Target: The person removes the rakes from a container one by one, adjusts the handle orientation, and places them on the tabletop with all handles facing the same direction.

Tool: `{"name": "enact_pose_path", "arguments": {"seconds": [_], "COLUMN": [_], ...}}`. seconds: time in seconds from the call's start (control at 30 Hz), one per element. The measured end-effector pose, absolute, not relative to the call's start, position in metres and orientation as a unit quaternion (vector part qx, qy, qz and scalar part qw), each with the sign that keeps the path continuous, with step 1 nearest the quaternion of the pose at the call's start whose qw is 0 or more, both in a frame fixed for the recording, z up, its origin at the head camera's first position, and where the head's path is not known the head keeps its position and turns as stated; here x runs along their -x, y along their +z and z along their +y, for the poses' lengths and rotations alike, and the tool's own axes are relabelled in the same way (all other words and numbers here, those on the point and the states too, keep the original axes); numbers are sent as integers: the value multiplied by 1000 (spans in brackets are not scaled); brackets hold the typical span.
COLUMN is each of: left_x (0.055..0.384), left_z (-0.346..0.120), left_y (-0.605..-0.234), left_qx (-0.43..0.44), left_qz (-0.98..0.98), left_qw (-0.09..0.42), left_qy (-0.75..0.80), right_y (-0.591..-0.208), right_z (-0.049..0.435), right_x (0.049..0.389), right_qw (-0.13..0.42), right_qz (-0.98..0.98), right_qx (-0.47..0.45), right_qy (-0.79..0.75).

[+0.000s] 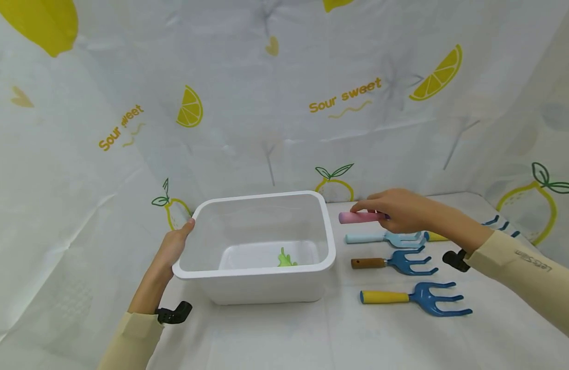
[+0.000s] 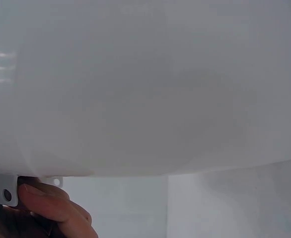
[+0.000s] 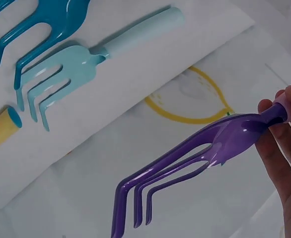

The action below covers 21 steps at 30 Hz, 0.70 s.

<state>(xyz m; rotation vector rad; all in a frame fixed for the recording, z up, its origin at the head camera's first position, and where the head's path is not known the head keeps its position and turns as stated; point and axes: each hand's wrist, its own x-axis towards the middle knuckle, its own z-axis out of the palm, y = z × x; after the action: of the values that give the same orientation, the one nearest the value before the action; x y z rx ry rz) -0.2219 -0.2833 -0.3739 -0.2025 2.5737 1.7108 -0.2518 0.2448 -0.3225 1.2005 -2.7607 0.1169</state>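
Observation:
My right hand (image 1: 404, 209) grips a hand rake by its pink handle (image 1: 360, 217), above the table to the right of a white plastic tub. In the right wrist view its purple tines (image 3: 185, 163) point away from the fingers. On the left, my left hand (image 1: 169, 253) holds the tub (image 1: 256, 285) at its rim, thumb on top; the left wrist view shows fingers (image 2: 56, 206) curled under the edge. Inside the tub, a light green pronged piece (image 1: 285, 258) shows, its lower part hidden by the front wall.
Right of the tub lie a pale blue rake (image 1: 365, 238), a blue one with a brown handle (image 1: 368, 263), and a blue one with a yellow handle (image 1: 385, 297). Another yellow-handled rake (image 1: 434, 237) is partly behind my right forearm. A lemon-print sheet (image 1: 247, 144) hangs behind.

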Motion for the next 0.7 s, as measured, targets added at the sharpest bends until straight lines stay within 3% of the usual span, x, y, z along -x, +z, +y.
{"name": "enact_pose_path", "arguments": {"seconds": [0.37, 0.7], "left_x": [221, 222], "left_z": [-284, -285], "left_y": [-373, -375], "left_qx": [70, 67], "left_qz": [827, 825], "left_qw": [28, 27], "left_qy": [557, 560], "right_y": [-327, -334], "right_z": [268, 292], "right_x": [248, 240], "right_qw": [75, 51], "right_qz": [-920, -939], "right_qx": [-385, -339], "right_qy": [28, 25]}}
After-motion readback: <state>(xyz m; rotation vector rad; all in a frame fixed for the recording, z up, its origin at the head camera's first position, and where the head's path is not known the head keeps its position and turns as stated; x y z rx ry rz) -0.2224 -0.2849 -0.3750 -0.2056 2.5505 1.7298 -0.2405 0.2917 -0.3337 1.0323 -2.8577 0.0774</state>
